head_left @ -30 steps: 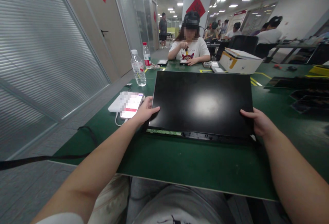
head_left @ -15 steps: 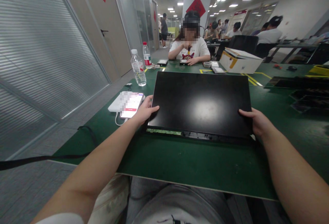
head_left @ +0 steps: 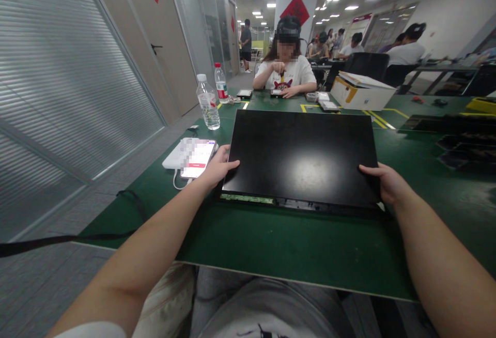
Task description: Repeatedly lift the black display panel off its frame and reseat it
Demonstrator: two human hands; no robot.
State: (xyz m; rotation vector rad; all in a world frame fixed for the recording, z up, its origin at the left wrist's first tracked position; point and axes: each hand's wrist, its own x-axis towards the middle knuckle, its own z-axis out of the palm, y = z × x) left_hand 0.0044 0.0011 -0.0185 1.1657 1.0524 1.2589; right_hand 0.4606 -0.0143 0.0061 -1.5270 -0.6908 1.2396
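A large black display panel (head_left: 302, 154) lies flat on the green table (head_left: 271, 245) in front of me, with a thin green circuit strip along its near edge. My left hand (head_left: 217, 170) grips the panel's left side near the front corner, thumb on top. My right hand (head_left: 387, 183) grips the right side near the front corner, thumb on top, fingers under the edge.
A phone on a white power bank (head_left: 191, 156) lies left of the panel. Two water bottles (head_left: 208, 103) stand behind it. A white cardboard box (head_left: 362, 92) sits at the back right, dark panels (head_left: 461, 147) at the right. A seated person (head_left: 285, 72) works opposite.
The panel and both hands have shifted very slightly; the panel's far edge sits a little lower in view. The grip is the same.
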